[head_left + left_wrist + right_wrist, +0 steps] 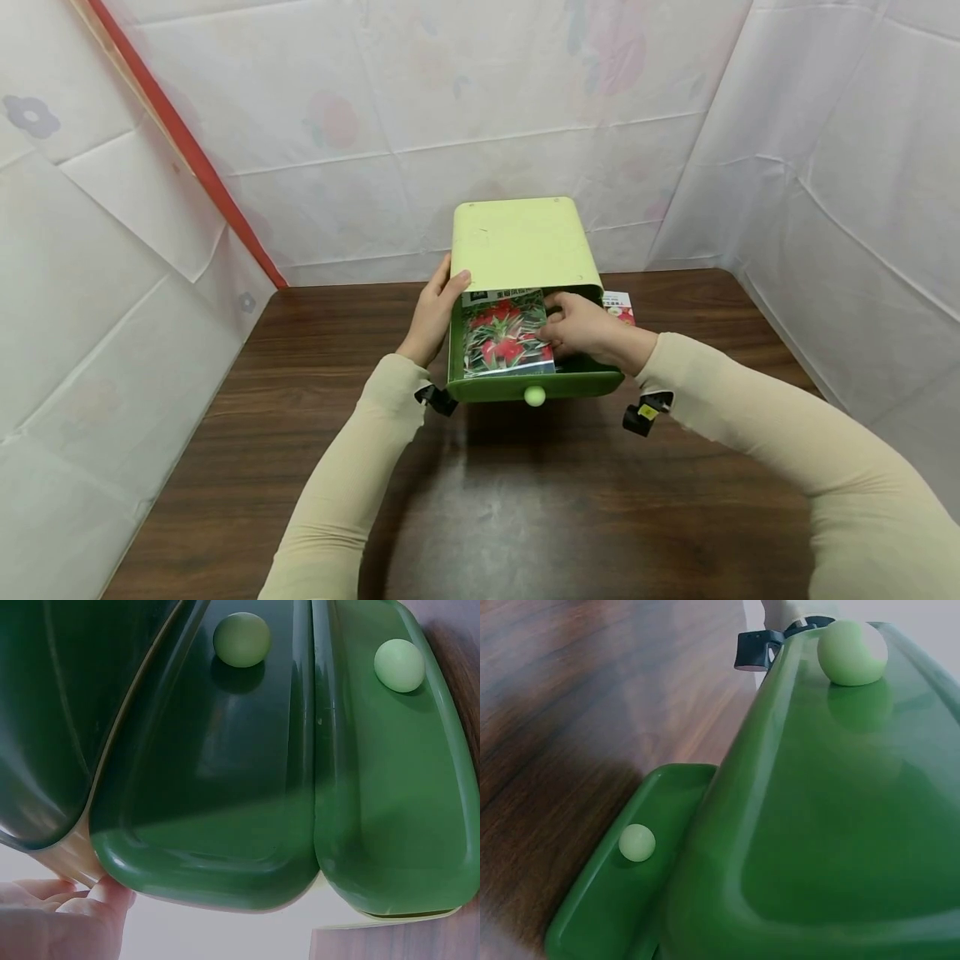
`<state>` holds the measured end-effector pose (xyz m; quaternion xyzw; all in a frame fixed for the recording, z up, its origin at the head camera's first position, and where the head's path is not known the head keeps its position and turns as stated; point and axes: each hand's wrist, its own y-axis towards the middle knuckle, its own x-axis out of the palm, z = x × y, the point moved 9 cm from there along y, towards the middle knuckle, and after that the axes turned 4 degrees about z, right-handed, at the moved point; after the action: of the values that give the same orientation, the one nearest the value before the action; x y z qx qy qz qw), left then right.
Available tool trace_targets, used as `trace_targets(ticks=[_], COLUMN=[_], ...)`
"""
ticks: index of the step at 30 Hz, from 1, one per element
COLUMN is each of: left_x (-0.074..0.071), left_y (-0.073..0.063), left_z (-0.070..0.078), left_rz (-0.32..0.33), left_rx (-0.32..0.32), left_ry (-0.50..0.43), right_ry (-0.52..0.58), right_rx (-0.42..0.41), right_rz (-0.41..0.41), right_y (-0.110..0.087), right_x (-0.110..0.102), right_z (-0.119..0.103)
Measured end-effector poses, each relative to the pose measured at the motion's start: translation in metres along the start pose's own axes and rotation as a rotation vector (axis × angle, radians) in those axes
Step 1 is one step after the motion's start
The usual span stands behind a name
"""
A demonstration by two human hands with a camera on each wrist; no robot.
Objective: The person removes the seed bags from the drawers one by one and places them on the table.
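Observation:
A small pale-green cabinet (pixel 521 246) stands on the table with its darker green top drawer (pixel 491 390) pulled out. Inside the drawer lies a packet (pixel 495 342) printed with red flowers and green leaves. My left hand (pixel 433 312) rests against the cabinet's left side, thumb at the top front edge; the left wrist view shows this hand (pixel 71 919) beside the drawer fronts. Reaching into the drawer, my right hand (pixel 588 329) pinches the packet's right edge, thumb over it; the other fingertips are partly hidden. The right wrist view shows only drawer fronts and table.
Another packet (pixel 619 307) lies on the table by the cabinet's right side, partly covered. A lower drawer (pixel 397 787) with a round knob (pixel 399 665) shows beneath. White sheeting (pixel 360 183) hangs behind the brown wooden table (pixel 480 517).

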<state>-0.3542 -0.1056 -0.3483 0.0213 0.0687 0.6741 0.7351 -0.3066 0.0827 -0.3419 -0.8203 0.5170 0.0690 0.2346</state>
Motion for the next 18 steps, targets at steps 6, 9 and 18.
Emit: trace_targets(ticks=[6,9,18], left_x=[0.003,0.005,0.0], left_y=[-0.011,-0.017,0.001], left_z=[0.017,0.025,-0.001], left_rz=[-0.009,-0.011,-0.006], left_rx=[-0.03,-0.034,0.0], left_ry=[0.022,0.032,0.012], right_ry=[0.033,0.05,0.157], right_rx=[-0.021,-0.022,0.034], right_rz=[0.012,0.012,-0.037], right_y=[-0.002,-0.004,-0.009], right_x=[-0.005,-0.007,-0.009], right_z=[-0.004,-0.006,-0.003])
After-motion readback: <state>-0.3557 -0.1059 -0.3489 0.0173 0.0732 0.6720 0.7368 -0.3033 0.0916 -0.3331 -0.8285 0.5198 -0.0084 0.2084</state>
